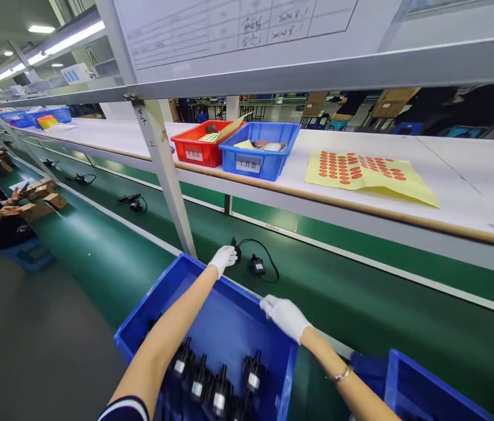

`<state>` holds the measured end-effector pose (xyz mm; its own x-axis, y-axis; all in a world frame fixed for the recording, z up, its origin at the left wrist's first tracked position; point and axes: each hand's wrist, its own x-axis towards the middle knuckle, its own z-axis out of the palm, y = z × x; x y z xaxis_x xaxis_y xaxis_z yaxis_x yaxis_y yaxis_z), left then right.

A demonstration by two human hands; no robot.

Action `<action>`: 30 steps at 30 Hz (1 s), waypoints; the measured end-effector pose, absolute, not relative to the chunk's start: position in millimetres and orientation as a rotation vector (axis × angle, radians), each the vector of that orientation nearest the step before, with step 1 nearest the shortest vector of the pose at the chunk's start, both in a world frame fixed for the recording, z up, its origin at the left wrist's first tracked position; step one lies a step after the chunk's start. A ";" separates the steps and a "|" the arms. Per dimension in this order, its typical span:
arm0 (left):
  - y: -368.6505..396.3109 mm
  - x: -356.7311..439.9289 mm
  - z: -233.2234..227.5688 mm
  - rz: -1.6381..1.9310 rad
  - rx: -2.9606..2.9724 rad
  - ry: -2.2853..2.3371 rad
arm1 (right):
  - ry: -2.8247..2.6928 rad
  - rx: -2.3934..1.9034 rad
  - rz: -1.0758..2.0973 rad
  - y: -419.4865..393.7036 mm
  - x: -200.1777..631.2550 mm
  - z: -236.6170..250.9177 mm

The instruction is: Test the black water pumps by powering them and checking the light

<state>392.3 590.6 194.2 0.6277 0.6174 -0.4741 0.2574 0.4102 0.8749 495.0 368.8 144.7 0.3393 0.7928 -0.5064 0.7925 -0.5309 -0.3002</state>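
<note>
My left hand [224, 259], in a white glove, reaches over the far rim of a blue plastic bin [229, 292]. Its fingers are closed on a black plug [236, 250] at the end of a cord. That cord loops to a small black pump [257, 265] with a white label, lying on the green conveyor belt. At the bin's far right rim is my right hand [286, 317], also white-gloved, its fingers bent together; whatever they hold is hidden. Inside the bin sit several black pumps [220, 393] with white labels, partly behind my left forearm.
A second blue bin [431, 386] stands right. On the shelf above are a red bin [196, 143], a blue bin [259, 151] and a yellow sheet of red stickers [367, 172]. A metal post [163, 169] rises near my left hand. Co-workers handle cardboard boxes [41, 199] at left.
</note>
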 end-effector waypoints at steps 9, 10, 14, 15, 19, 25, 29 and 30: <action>445.6 176.8 181.1 0.227 0.985 0.866 | -1.789 -2.792 0.951 337.3 349.6 141.2; 434.2 160.6 178.9 0.248 0.977 0.878 | -1.816 -2.804 0.887 334.7 347.8 148.9; 406.1 125.6 183.7 0.361 0.967 0.886 | -1.934 -2.756 0.518 315.4 348.2 207.1; 400.9 122.8 189.1 0.393 0.965 0.868 | -1.970 -2.715 0.419 308.9 346.2 226.4; 375.9 115.8 222.9 0.436 0.911 0.672 | -2.148 -2.476 0.158 280.5 311.1 295.0; 321.3 56.6 258.1 0.292 0.723 0.407 | -2.421 -1.964 0.003 251.6 209.3 329.8; 289.2 7.7 262.5 0.382 0.400 0.325 | -2.015 -1.763 0.581 254.3 173.2 348.9; 285.1 -0.9 267.0 0.404 0.328 0.300 | -1.817 -1.735 0.764 255.1 166.8 351.2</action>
<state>-0.9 285.1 267.0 0.8773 0.4278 -0.2176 -0.3325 0.8686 0.3674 166.8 255.1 351.2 -0.0534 0.9984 -0.0183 0.7117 0.0252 -0.7020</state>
